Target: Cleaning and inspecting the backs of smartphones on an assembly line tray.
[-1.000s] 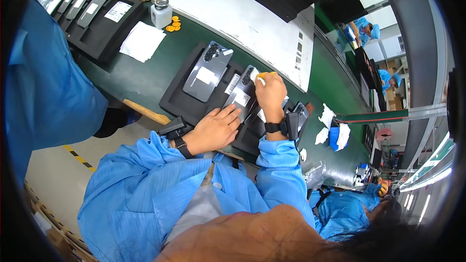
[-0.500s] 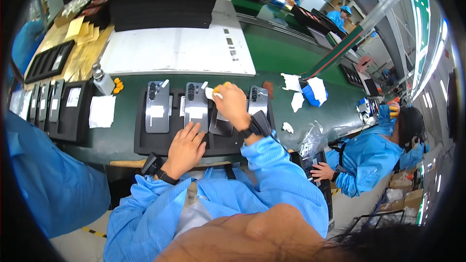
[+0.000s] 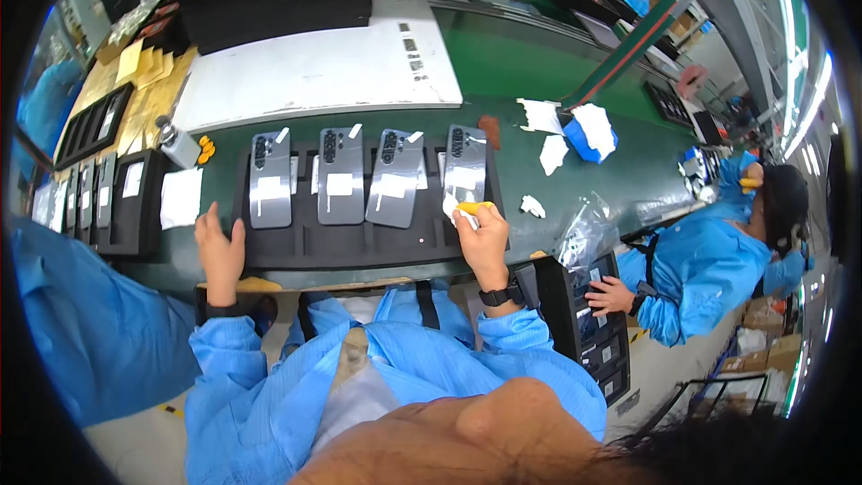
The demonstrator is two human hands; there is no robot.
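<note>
A black foam tray (image 3: pixel 314 250) lies along the near edge of the green bench, with several grey phones lying back up in a row. White labels show on their backs. My right hand (image 3: pixel 486 244) is closed on a white wipe (image 3: pixel 452 206) at the lower end of the rightmost phone (image 3: pixel 466 158). A yellow finger cot (image 3: pixel 475 207) covers one of its fingers. The phone beside it (image 3: pixel 396 178) lies slightly tilted. Next to the tray's left edge, my left hand (image 3: pixel 221 251) is open and empty, thumb and fingers apart.
White paper (image 3: pixel 181 198), a dispenser bottle (image 3: pixel 180 145) and orange finger cots (image 3: pixel 206 149) lie left. Torn wipes (image 3: pixel 552 153) and a blue pack (image 3: pixel 588 139) are on the right. A co-worker's hand (image 3: pixel 611 296) rests on another tray at right; a blue sleeve (image 3: pixel 99 323) is close at left.
My left hand has moved off the phones to the tray's left edge. My right hand has moved right and nearer, with the wipe, to the rightmost phone.
</note>
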